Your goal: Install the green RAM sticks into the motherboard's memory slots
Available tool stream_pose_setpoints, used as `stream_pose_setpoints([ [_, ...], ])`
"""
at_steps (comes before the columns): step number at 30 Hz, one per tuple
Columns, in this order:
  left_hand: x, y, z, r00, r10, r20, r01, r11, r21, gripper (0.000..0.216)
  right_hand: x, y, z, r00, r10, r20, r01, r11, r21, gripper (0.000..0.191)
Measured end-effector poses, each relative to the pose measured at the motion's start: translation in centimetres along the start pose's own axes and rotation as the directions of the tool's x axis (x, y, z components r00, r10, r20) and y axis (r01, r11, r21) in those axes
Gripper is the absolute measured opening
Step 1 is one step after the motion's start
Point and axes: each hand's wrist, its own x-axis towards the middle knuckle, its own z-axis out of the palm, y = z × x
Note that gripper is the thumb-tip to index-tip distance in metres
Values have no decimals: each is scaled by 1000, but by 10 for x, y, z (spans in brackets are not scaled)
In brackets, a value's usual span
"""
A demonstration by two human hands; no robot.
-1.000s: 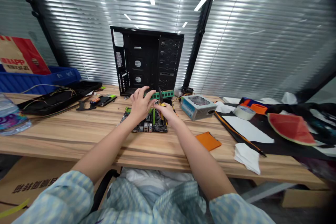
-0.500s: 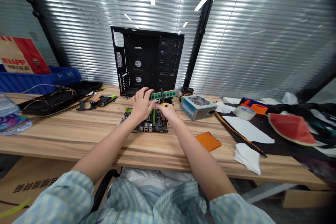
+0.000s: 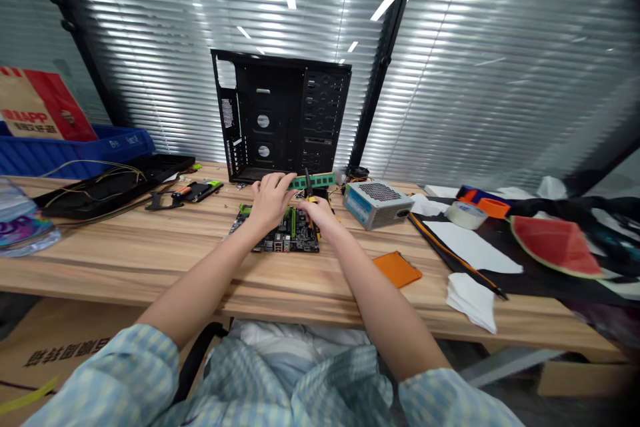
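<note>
The left hand [image 3: 270,199] has closed its spread fingers again on the left end of the green memory stick [image 3: 316,181], held level above the motherboard [image 3: 280,236] near the worktop's [image 3: 150,253] rear edge. The right hand [image 3: 319,212] grips a dark tool [image 3: 308,184] beside it. At the back-left corner, the blue crate [image 3: 75,150] holds a paper bag [image 3: 35,107].

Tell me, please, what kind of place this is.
Probably an office workbench for building or repairing computers: an open black computer case stands on the wooden table, a motherboard lies before it, the left hand holds a green memory stick, the right hand a small tool.
</note>
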Motion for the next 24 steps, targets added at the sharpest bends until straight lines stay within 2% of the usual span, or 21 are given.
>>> stream_pose_setpoints([
  [24, -1, 5, -4, 1000, -25, 12, 25, 1000, 9, 38, -4, -5, -1, 998, 58, 22, -58, 998, -32, 19],
])
